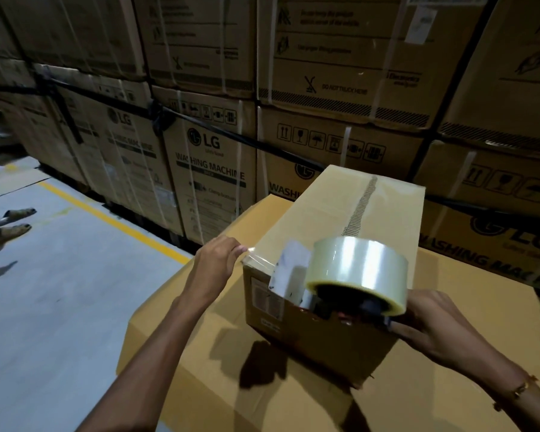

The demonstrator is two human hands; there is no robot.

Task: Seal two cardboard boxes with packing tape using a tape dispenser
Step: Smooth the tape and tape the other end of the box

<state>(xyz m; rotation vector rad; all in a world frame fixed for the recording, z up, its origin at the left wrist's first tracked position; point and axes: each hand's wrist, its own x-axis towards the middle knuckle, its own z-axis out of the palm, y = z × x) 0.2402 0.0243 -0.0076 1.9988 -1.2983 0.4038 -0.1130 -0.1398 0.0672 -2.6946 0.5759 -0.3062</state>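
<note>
A small cardboard box (337, 232) sits on top of a much larger box (200, 353), which fills the lower middle of the view. The small box runs from the centre out toward 1 o'clock, and its top is already covered by clear tape, with a dark printed strip along the seam.

The right hand (434, 325), at about 4 o'clock, has its fingers closed around the tape dispenser (349, 302), gripping it by the dark body under the roll. The roll of clear tape (357, 274) lies tilted over the near end of the small box, with the dispenser's pale guard plate (289, 272) just to its left. A gold bracelet (519, 389) shows on that wrist.

The left hand (217, 260), at about 9 o'clock from the roll, has its thumb and fingertips (240, 251) pinched on the loose end of tape (259, 258). That strip stretches from the pinch across the near left corner of the small box toward the dispenser (it is thin and glossy, so its exact edge is hard to follow). Whether the strip already sticks to the cardboard I cannot tell.

Behind, from 10 to 2 o'clock, stand stacked washing machine cartons (209, 169) bound with black straps. At 8 o'clock the grey floor (44, 307) carries a yellow line (116, 222), and at 9 o'clock, at the frame's edge, are another person's feet (16, 222).
</note>
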